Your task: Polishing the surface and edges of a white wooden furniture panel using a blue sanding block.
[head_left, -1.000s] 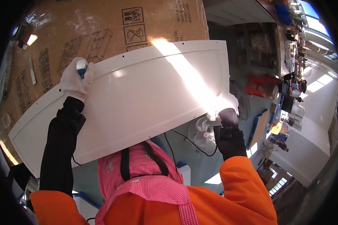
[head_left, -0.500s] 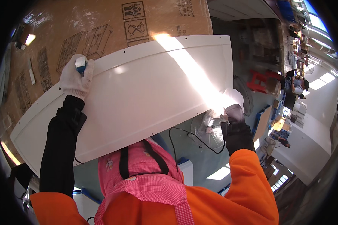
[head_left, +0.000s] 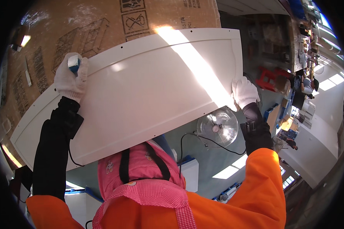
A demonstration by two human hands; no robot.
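A long white panel (head_left: 149,95) with a raised border and small dark holes along its edges lies slantwise in front of me, partly over brown cardboard (head_left: 91,19). My left hand (head_left: 70,82), in a white knitted glove, rests on its far left border. Closed in that hand is a small blue tool with a pale, blocky end (head_left: 74,64); the fingers hide the rest, so its kind does not show. At the panel's right end, my gloved right hand (head_left: 245,92) is closed over the edge near the near corner. A band of sunlight crosses the panel beside it.
Below the panel's right end stands a round metal fan (head_left: 216,128) with a black cable (head_left: 182,145) looping over the floor. Farther right are a red stool (head_left: 267,78) and a seated person (head_left: 307,86). A thin pale strip (head_left: 28,72) lies on the cardboard.
My right hand has gone up and slightly right, from the near corner onto the right edge. The panel's right end has shifted up and right in view; my left hand still holds the blue tool.
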